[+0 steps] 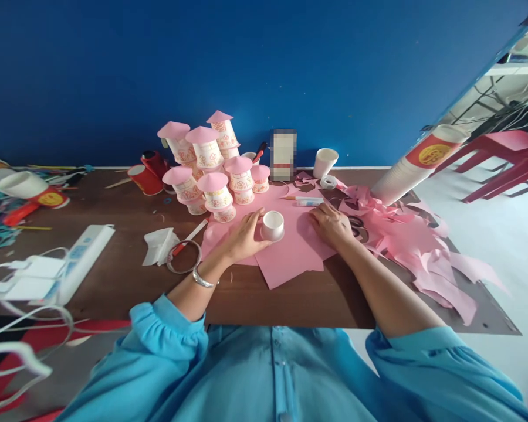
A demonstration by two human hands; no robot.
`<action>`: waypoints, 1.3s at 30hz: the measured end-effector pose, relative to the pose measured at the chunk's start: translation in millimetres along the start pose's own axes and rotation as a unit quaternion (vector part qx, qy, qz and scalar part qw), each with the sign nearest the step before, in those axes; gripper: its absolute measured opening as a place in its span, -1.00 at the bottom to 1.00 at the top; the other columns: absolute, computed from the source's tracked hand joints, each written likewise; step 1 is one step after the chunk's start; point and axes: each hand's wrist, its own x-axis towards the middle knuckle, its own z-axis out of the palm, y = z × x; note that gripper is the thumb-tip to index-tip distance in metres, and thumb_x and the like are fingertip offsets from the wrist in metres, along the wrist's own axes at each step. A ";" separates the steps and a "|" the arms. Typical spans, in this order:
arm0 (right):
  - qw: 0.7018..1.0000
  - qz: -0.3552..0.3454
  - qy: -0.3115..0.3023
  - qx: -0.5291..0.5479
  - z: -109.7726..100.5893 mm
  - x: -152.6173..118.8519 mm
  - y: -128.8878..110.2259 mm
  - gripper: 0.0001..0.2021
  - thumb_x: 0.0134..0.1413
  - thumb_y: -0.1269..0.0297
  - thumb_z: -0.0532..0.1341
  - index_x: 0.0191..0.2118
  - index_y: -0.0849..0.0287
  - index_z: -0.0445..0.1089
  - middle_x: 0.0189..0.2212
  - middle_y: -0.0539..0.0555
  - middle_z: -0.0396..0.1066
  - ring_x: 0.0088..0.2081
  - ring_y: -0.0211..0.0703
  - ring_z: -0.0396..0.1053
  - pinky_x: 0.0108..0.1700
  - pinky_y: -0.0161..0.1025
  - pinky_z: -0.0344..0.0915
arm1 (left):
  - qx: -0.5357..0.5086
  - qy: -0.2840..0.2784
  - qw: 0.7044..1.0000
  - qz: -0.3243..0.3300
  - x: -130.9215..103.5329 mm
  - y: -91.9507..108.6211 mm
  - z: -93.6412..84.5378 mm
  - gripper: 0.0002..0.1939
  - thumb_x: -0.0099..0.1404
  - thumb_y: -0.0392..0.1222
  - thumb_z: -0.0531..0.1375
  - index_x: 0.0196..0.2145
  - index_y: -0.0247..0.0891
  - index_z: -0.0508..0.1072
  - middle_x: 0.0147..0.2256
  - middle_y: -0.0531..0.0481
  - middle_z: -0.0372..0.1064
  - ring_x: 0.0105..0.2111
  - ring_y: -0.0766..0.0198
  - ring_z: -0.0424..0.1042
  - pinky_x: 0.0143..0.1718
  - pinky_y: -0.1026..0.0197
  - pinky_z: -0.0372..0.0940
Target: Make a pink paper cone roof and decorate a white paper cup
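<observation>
My left hand (246, 235) curves its thumb and fingers around the side of a short white paper cup (273, 225). The cup stands upside down on a sheet of pink paper (276, 268), its recessed base facing up. My right hand (332, 225) rests on the paper to the right, palm down, with fingers loosely bent and nothing visible in them. Close beside it is a pair of dark scissors (356, 223), partly hidden by the hand. Just beyond the right fingers lie a white marker-like tube (310, 201) and an orange-and-white pen (293, 198).
Cup towers with pink cone roofs (213, 190) stand at the back left. Pink scraps (416, 240) and a leaning stack of cups (411, 167) occupy the right. Tape (328, 183) sits beside another cup (325, 163). A power strip (84, 258) lies left; the blue wall (264, 70) borders the back.
</observation>
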 end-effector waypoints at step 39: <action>0.988 0.038 -0.148 -0.007 -15.1 99.7 0.7 -0.62 0.38 0.10 0.29 0.18 0.16 0.40 0.15 0.17 0.43 0.07 0.01 0.49 0.09 0.09 0.51 | 0.105 0.018 0.992 -0.070 -17.6 10.9 -46.0 -0.76 0.28 -0.30 0.16 -0.12 -0.17 0.52 -0.15 -0.09 0.58 -0.23 0.12 0.59 -0.12 0.03 0.52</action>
